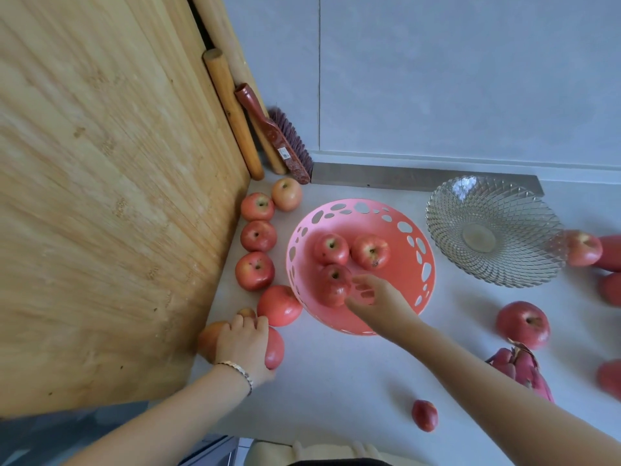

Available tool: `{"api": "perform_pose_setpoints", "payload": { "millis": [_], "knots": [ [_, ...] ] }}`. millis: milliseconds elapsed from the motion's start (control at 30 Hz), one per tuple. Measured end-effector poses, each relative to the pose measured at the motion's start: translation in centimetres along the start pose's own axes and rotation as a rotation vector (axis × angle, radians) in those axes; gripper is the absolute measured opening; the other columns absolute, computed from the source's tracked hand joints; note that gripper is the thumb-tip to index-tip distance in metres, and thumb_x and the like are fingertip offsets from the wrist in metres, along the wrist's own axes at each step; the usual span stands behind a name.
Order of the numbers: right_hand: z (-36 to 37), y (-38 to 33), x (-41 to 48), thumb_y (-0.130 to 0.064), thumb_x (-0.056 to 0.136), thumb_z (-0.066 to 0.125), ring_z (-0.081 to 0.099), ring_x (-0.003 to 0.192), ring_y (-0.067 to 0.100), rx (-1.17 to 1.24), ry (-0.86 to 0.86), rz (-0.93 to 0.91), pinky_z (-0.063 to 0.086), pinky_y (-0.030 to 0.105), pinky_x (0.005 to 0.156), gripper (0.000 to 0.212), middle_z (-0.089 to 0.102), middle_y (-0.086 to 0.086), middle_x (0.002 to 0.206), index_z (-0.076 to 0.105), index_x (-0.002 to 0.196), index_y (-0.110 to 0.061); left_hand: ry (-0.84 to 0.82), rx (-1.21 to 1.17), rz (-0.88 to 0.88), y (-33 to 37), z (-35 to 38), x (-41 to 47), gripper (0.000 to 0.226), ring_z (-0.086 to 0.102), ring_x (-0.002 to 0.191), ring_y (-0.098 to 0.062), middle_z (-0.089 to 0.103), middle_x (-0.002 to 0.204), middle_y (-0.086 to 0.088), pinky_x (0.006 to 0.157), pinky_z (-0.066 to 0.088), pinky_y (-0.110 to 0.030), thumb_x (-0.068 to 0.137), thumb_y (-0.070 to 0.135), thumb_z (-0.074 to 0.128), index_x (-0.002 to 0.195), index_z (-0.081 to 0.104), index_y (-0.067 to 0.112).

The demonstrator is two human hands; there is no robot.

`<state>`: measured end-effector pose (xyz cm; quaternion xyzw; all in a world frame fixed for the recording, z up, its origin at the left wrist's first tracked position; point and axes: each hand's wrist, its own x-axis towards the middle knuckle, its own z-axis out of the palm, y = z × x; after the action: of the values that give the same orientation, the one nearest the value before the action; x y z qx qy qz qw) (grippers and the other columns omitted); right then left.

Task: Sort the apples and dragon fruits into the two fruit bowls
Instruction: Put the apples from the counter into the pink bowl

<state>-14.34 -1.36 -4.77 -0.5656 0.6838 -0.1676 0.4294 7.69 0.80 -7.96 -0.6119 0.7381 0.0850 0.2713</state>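
Observation:
A pink perforated bowl (416,237) in the middle of the counter holds three apples (370,252). My right hand (373,295) is over its near side, fingers apart, fingertips beside the nearest apple (332,284). My left hand (243,344) is closed over a red apple (275,348) on the counter by the board, with an orange-toned apple (208,336) right beside it. Several more apples (254,270) line the board's edge. The glass bowl (447,210) at the right is empty. A dragon fruit (519,368) and an apple (522,324) lie at the right.
A big bamboo board (117,196) leans at the left, with rolling pins (232,109) and a brush (282,142) in the corner. More red fruit lies at the right edge (583,248), and a small red fruit (425,415) sits near the counter's front edge.

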Motion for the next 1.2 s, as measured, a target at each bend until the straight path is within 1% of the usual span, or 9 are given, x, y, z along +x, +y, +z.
{"api": "perform_pose_setpoints", "payload": {
  "millis": [167, 267, 367, 433, 533, 700, 833, 967, 1200],
  "knots": [
    [-0.8, -1.5, -1.1, -0.017, 0.083, 0.062, 0.052, 0.113, 0.014, 0.035, 0.065, -0.141, 0.04, 0.027, 0.101, 0.035, 0.054, -0.004, 0.115, 0.06, 0.118, -0.019, -0.051, -0.262, -0.017, -2.1, -4.3, -0.8, 0.061, 0.056, 0.1, -0.025, 0.051, 0.109, -0.003, 0.076, 0.045, -0.03, 0.053, 0.049, 0.068, 0.1, 0.037, 0.023],
    [-1.4, -2.9, -1.7, -0.014, 0.077, 0.068, 0.051, 0.115, 0.014, 0.042, 0.007, -0.281, 0.041, 0.03, 0.103, 0.05, 0.052, -0.001, 0.122, 0.054, 0.124, -0.021, 0.058, -0.461, 0.022, -2.5, -8.5, -1.9, 0.059, 0.053, 0.078, -0.023, 0.04, 0.095, -0.001, 0.057, 0.038, -0.025, 0.048, 0.042, 0.072, 0.089, 0.033, 0.025],
    [-1.9, -4.2, -2.0, -0.019, 0.065, 0.081, 0.035, 0.123, 0.006, -0.068, -0.193, -0.416, 0.032, 0.022, 0.106, 0.093, 0.034, -0.005, 0.133, 0.027, 0.141, -0.026, 0.16, -0.659, 0.163, -0.7, -12.1, -2.4, 0.065, 0.052, 0.088, -0.018, 0.034, 0.102, 0.001, 0.068, 0.041, -0.021, 0.052, 0.032, 0.079, 0.105, 0.041, 0.027],
    [-1.9, -4.7, -2.1, -0.026, 0.056, 0.085, 0.035, 0.125, 0.005, -0.151, -0.162, -0.48, 0.034, 0.026, 0.106, 0.107, 0.032, -0.008, 0.134, 0.021, 0.143, -0.025, 0.157, -0.736, 0.228, 1.1, -13.7, -2.2, 0.067, 0.05, 0.086, -0.008, 0.037, 0.101, 0.007, 0.065, 0.04, -0.014, 0.053, 0.035, 0.079, 0.107, 0.039, 0.031],
    [-2.4, -4.2, -2.8, -0.036, 0.053, 0.084, 0.047, 0.124, 0.011, -0.134, 0.06, -0.45, 0.046, 0.033, 0.097, 0.102, 0.04, -0.009, 0.14, 0.03, 0.139, -0.026, 0.122, -0.851, 0.296, 3.3, -14.5, -1.6, 0.074, 0.051, 0.097, -0.008, 0.043, 0.113, 0.007, 0.069, 0.048, -0.016, 0.053, 0.031, 0.078, 0.116, 0.04, 0.033],
    [-4.1, -0.3, -2.3, -0.023, 0.053, 0.085, 0.05, 0.109, 0.011, -0.041, 0.18, -0.241, 0.032, 0.011, 0.083, 0.085, 0.049, -0.006, 0.12, 0.043, 0.127, -0.02, 0.017, -1.131, 0.397, 5.1, -13.7, 0.3, 0.066, 0.053, 0.108, -0.008, 0.049, 0.123, 0.009, 0.095, 0.041, -0.019, 0.067, 0.05, 0.065, 0.126, 0.041, 0.032],
    [-4.0, 2.4, 0.4, -0.014, 0.052, 0.081, 0.049, 0.107, 0.023, -0.078, 0.181, -0.003, 0.04, 0.023, 0.083, 0.082, 0.033, -0.001, 0.113, 0.042, 0.123, -0.018, 0.226, -0.654, 0.339, 5.6, -10.6, 4.0, 0.042, 0.051, 0.11, -0.023, 0.05, 0.123, -0.002, 0.09, 0.041, -0.03, 0.081, 0.03, 0.061, 0.12, 0.05, 0.017],
    [-2.5, 3.1, 2.9, -0.018, 0.05, 0.08, 0.044, 0.112, 0.027, -0.234, 0.117, 0.029, 0.043, 0.03, 0.089, 0.085, 0.04, 0.005, 0.121, 0.042, 0.127, -0.015, 0.104, -0.244, 0.294, 7.2, -7.5, 6.2, 0.062, 0.043, 0.113, -0.032, 0.038, 0.13, -0.005, 0.092, 0.039, -0.042, 0.074, 0.044, 0.064, 0.128, 0.04, 0.025],
    [-0.4, 3.6, 4.2, -0.021, 0.059, 0.078, 0.037, 0.121, 0.028, -0.316, 0.052, 0.146, 0.042, 0.034, 0.094, 0.09, 0.039, 0.006, 0.131, 0.031, 0.135, -0.014, 0.113, -0.236, 0.212, 7.7, -6.9, 8.0, 0.068, 0.048, 0.104, -0.034, 0.038, 0.121, -0.01, 0.082, 0.043, -0.041, 0.071, 0.034, 0.067, 0.131, 0.035, 0.026]
  ]
}}
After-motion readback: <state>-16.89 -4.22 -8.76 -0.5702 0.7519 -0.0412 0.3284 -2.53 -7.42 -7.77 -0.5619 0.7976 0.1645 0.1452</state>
